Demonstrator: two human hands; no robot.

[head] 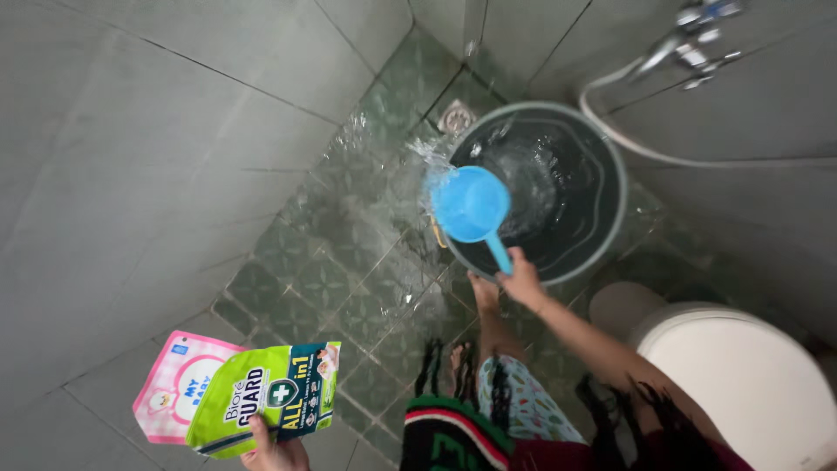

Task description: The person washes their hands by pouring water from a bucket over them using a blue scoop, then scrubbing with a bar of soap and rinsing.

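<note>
While water splashes across the green tiled floor, my right hand keeps a closed grip on the handle of a blue dipper, tilted over the near-left rim of the dark bucket. My left hand pinches two refill pouches, green over pink, well apart near the floor's left edge.

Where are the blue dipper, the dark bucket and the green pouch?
blue dipper (471, 204), head view, on the inside of its bowl.
dark bucket (617, 166), head view, on its right rim.
green pouch (261, 397), head view, on its printed front.
</note>
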